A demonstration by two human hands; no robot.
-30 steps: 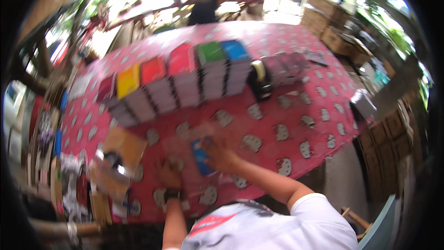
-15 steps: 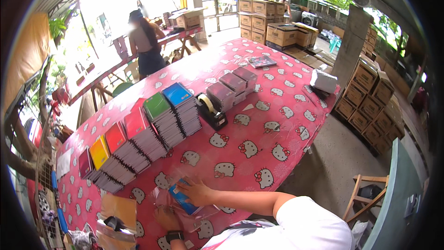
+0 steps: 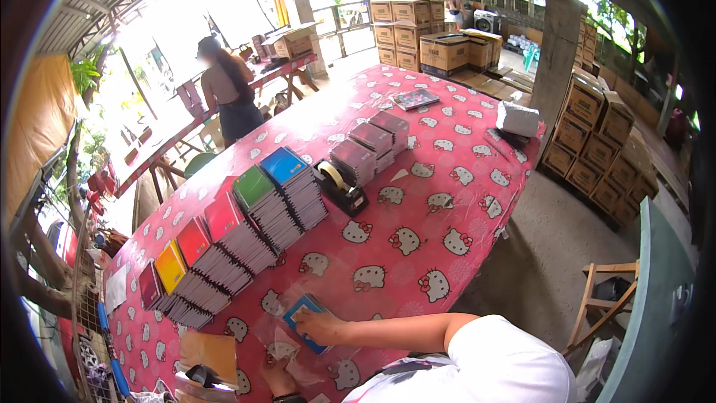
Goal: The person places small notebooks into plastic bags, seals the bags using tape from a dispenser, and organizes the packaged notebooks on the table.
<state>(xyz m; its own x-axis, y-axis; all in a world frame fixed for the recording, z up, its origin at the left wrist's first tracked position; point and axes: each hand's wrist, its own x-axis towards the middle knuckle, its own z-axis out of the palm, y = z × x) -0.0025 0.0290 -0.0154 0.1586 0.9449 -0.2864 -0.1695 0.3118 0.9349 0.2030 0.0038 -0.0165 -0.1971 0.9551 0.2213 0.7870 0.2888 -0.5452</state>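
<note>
A blue notebook (image 3: 309,312) lies on the pink cartoon-print tablecloth right in front of me. My right hand (image 3: 319,327) grips it from above, fingers curled over its cover. Crinkled clear plastic (image 3: 277,332) spreads beside and under the notebook. At its near edge is my left hand (image 3: 277,375), with the fingertips pinched on the plastic; glare blurs them partly. Beyond my hands stands a row of spiral notebook stacks with blue (image 3: 283,166), green (image 3: 253,185), red (image 3: 221,213) and yellow (image 3: 171,264) covers.
A black tape dispenser (image 3: 341,188) and plastic-wrapped notebook stacks (image 3: 353,160) stand farther along the table. A white bundle (image 3: 517,119) sits at the right corner. Cartons (image 3: 597,145) are piled beyond it. A person (image 3: 227,89) stands at another table.
My right hand has gone from lying flat across the blue notebook to curling over it. My left hand has shifted slightly nearer the lower edge. The whole view has tilted a little.
</note>
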